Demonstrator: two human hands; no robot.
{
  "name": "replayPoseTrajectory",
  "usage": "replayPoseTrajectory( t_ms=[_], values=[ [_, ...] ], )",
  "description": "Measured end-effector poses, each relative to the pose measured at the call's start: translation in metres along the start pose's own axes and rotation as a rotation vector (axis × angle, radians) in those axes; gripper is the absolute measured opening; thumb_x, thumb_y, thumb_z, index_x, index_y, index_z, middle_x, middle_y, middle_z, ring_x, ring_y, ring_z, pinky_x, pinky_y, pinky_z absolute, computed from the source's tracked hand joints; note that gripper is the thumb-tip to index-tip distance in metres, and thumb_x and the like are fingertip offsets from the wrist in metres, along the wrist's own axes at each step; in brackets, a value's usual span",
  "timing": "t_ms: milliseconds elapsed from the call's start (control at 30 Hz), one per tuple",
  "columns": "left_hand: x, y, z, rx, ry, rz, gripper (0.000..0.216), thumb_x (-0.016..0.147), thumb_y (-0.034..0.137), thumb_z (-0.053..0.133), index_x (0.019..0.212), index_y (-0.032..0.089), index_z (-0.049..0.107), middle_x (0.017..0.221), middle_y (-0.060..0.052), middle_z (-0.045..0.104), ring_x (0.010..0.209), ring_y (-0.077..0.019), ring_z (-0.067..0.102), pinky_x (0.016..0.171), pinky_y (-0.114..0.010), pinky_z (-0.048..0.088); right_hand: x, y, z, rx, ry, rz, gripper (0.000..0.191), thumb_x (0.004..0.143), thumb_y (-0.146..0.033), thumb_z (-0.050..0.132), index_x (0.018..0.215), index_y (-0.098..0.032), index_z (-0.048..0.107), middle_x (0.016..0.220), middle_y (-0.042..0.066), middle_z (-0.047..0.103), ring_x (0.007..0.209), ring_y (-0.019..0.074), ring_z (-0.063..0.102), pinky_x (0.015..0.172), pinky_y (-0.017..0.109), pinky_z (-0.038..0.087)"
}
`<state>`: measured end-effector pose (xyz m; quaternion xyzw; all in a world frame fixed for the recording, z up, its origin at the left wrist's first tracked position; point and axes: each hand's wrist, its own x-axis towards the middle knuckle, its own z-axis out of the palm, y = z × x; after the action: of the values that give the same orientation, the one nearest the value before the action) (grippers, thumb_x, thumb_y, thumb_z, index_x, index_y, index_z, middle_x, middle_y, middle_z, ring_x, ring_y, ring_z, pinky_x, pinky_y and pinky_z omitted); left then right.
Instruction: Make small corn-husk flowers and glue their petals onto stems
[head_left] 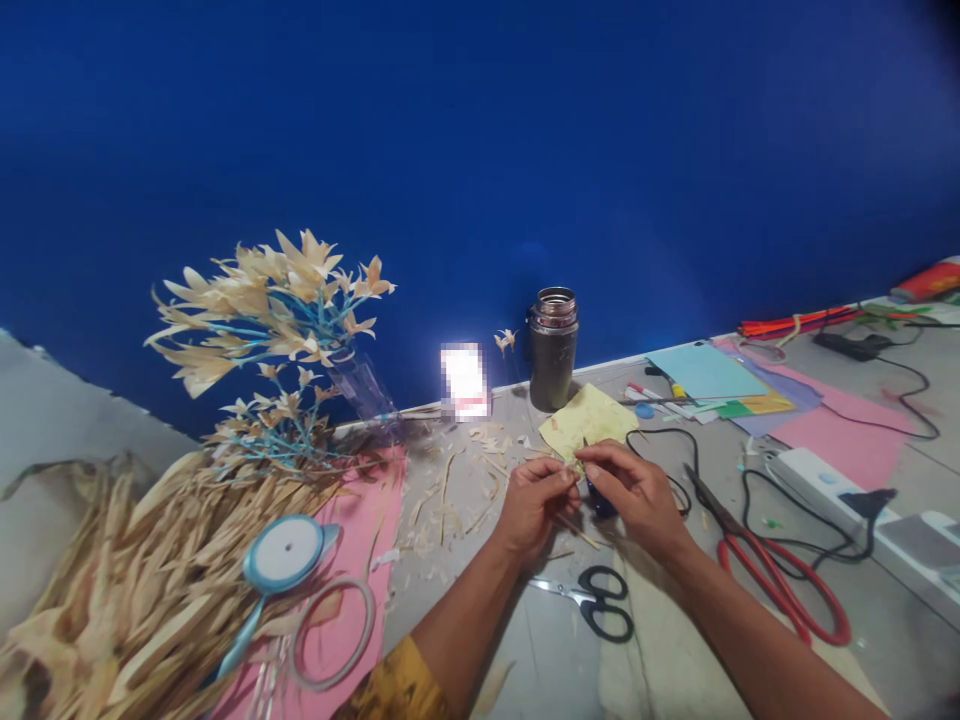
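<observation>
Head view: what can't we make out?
All head view.
Pale piece pinched between left hand and right hand: too small, fingers cover it.
Dark blue object: hidden under the right hand.
Bright patch: pixelated, unreadable.
Orange roll: cut by right edge.

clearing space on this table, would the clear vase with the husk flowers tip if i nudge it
Probably: the clear vase is narrow and looks tilted, while the flower bunch spreads wide to one side, so it seems top-heavy. The dry petals look thin and brittle, likely to crumple if grabbed.
</observation>
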<state>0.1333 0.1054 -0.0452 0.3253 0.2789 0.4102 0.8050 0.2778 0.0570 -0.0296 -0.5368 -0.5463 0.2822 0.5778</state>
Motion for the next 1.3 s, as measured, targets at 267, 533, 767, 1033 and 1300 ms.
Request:
replayPoseTrajectory(
  t_ms=[267, 533, 767, 1033, 1300],
  values=[
    [0.0, -0.004, -0.002, 0.156, -0.025, 0.07, 0.029, 0.063, 0.035, 0.09, 0.069, 0.011, 0.074, 0.056, -0.003, 0.065, 0.052, -0.0103, 0.055, 0.057, -0.024, 0.042, 0.0, -0.005, -0.001, -0.071, -0.002, 0.001, 0.013, 0.081, -0.032, 0.069, 0.082, -0.02, 0.074, 0.079, 0.003, 0.065, 0.064, 0.0157, 0.056, 0.057, 0.028, 0.043],
    [-0.004, -0.001, 0.001, 0.11, -0.079, 0.011, 0.04, 0.063, 0.036, 0.09, 0.092, 0.011, 0.078, 0.064, -0.005, 0.069, 0.054, -0.0126, 0.06, 0.058, -0.026, 0.046, -0.003, -0.007, 0.0, -0.008, 0.026, 0.062, 0.018, 0.084, -0.038, 0.069, 0.078, -0.021, 0.07, 0.074, 0.002, 0.065, 0.062, 0.0159, 0.057, 0.057, 0.028, 0.045],
    [-0.004, -0.002, 0.001, 0.117, -0.067, 0.072, 0.033, 0.064, 0.034, 0.088, 0.086, 0.012, 0.077, 0.069, -0.005, 0.071, 0.057, -0.012, 0.062, 0.059, -0.024, 0.045, -0.004, -0.005, 0.002, -0.048, 0.09, 0.029, 0.017, 0.084, -0.037, 0.069, 0.077, -0.021, 0.069, 0.079, 0.004, 0.067, 0.068, 0.0182, 0.061, 0.059, 0.029, 0.047],
    [-0.001, -0.003, 0.0, 0.236, 0.037, 0.155, 0.022, 0.069, 0.033, 0.085, 0.076, 0.014, 0.075, 0.059, -0.002, 0.066, 0.055, -0.0118, 0.056, 0.06, -0.026, 0.044, -0.007, -0.006, 0.003, -0.055, 0.037, -0.008, 0.015, 0.083, -0.036, 0.068, 0.087, -0.022, 0.072, 0.077, 0.003, 0.064, 0.061, 0.016, 0.056, 0.055, 0.028, 0.045],
    [-0.026, 0.035, 0.004, 0.484, 0.033, 0.349, 0.01, 0.073, 0.024, 0.076, 0.066, 0.017, 0.077, 0.069, -0.003, 0.066, 0.06, -0.0132, 0.057, 0.059, -0.027, 0.047, -0.002, 0.007, -0.003, -0.196, 0.05, -0.034, 0.018, 0.087, -0.037, 0.065, 0.086, -0.021, 0.073, 0.08, 0.004, 0.067, 0.061, 0.0163, 0.055, 0.056, 0.029, 0.045]
  ],
)
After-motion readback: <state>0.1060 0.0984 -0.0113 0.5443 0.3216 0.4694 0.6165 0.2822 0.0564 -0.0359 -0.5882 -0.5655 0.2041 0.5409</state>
